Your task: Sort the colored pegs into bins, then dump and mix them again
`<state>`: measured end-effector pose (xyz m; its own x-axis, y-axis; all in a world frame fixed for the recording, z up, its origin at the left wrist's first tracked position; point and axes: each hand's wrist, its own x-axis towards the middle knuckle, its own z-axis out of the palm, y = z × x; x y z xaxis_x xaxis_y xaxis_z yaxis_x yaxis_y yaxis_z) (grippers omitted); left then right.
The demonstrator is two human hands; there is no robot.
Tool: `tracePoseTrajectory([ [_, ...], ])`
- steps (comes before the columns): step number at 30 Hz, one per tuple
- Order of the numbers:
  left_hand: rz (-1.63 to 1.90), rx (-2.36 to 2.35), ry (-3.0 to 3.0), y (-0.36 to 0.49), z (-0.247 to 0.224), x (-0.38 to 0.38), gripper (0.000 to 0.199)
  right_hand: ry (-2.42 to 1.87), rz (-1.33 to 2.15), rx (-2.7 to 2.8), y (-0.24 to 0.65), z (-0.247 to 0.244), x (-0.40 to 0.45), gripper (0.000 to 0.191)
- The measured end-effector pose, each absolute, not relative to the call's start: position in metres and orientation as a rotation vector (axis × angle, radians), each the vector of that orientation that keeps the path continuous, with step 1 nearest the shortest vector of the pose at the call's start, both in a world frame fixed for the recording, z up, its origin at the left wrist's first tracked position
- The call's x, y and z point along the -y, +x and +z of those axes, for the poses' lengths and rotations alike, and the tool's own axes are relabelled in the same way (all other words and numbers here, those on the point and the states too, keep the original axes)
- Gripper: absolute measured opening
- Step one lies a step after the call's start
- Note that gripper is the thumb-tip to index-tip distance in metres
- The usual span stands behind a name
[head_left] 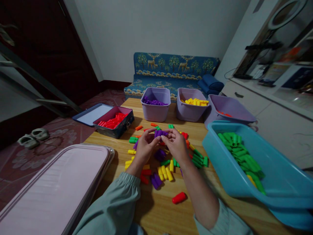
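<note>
Both my hands meet above the middle of the wooden table [156,209], closed round a small bunch of purple plastic pieces [160,133]. My left hand [146,146] grips the bunch from the left with thumb and fingers, and my right hand [174,145] grips it from the right. Below them lie loose pegs of several colours: purple pieces [156,180], yellow pieces [165,173], and green pieces [197,160]. A single red piece [179,197] lies apart, nearer to me. What lies directly beneath my hands is partly hidden.
A tin box [119,129] holds red pieces. Lilac bins hold purple [156,112], yellow [190,112] and a few orange-red pieces [228,104]. The blue tub [220,176] on the right contains green pieces and a yellow one. A pink lid [61,182] lies at left; a patterned sofa [168,78] stands behind.
</note>
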<state>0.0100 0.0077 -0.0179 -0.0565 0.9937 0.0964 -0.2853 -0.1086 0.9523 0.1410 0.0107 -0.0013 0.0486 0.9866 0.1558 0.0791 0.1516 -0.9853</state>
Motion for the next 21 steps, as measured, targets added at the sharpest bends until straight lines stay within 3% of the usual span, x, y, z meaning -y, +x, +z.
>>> tracePoseTrajectory([
  [12,1.474,-0.987,1.045,0.008,-0.022,-0.011,0.051,-1.164,1.191,1.196,0.144,-0.01,-0.015,0.047],
  [21,1.499,-1.017,0.965,0.01,-0.016,-0.009,0.051,-1.2,1.225,0.916,0.155,-0.028,-0.025,0.047],
])
